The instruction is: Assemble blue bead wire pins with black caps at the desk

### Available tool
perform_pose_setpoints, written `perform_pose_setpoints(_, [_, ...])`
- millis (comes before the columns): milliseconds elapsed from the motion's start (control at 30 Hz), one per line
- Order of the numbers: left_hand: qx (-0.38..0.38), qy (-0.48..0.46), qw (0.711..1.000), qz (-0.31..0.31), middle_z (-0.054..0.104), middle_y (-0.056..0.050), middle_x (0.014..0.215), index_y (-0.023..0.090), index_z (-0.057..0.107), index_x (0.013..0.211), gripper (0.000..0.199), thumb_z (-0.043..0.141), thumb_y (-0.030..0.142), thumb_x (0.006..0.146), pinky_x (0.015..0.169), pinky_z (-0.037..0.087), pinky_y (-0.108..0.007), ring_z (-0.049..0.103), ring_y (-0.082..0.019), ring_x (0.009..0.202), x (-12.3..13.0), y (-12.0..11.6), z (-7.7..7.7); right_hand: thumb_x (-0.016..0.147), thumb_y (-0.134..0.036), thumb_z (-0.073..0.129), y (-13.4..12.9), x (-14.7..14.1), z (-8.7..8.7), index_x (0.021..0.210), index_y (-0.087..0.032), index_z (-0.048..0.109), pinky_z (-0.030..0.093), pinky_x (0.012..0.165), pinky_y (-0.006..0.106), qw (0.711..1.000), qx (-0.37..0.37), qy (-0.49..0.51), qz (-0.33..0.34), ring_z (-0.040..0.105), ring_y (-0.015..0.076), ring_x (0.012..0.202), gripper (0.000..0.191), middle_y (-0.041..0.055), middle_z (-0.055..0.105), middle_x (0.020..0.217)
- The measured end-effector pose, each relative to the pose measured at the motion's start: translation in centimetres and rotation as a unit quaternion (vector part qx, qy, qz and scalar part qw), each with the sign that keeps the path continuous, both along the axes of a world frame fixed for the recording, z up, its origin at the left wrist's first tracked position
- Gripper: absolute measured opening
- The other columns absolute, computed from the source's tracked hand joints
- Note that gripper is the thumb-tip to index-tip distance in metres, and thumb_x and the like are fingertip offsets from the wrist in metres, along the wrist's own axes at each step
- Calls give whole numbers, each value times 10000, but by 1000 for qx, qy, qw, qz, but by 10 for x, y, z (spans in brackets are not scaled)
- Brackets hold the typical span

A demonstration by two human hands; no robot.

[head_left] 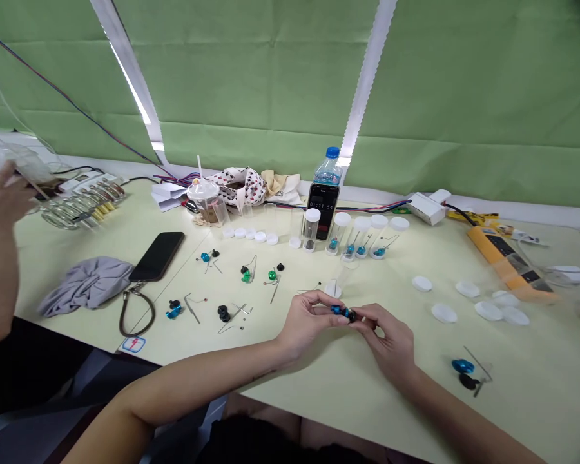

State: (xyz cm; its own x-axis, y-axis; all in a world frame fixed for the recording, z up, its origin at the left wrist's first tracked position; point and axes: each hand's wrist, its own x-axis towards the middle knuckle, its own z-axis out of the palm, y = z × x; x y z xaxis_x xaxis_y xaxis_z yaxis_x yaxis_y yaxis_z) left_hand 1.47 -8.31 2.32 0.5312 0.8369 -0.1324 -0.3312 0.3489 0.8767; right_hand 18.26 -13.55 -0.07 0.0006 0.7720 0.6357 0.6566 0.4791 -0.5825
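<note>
Near the table's front middle, my left hand (305,322) pinches the blue end of a small blue and black part (343,312). My right hand (387,336) closes its fingertips on the black end of the same part. Just behind the hands, a clear tube with a white cap (334,289) stands on the table. Small sets of blue, green and black parts with bent wires lie to the left, among them a green part (246,276) and a black part (223,314). Another blue part (463,366) lies beside a black piece at the right.
Capped tubes (312,229) stand before a phone (323,206) and a bottle (329,166). White lids (488,310) and an orange power strip (510,263) lie right. Leftward are a dark phone (158,256), a grey cloth (87,285), a cup (205,198) and another person's hand (2,200).
</note>
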Motion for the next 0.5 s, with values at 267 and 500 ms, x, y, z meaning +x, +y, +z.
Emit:
perform_pose_setpoints(267, [8,0,1000,11,714,-83,846,119,639,855,358,819,238,570,823,504,-354,677,-188,791,-3,4,5,877,-211,555,11,0,-12,1004,-223,621,508,557,262,999,53,-7,6,630,143,683,144,57,677,872])
perform_pose_setpoints(500, [32,0,999,16,709,-90,858,114,637,840,348,818,232,567,833,503,-369,675,-200,808,-4,2,5,899,-220,530,15,-4,-9,975,-206,611,502,581,258,998,53,-20,10,625,144,717,112,48,658,815])
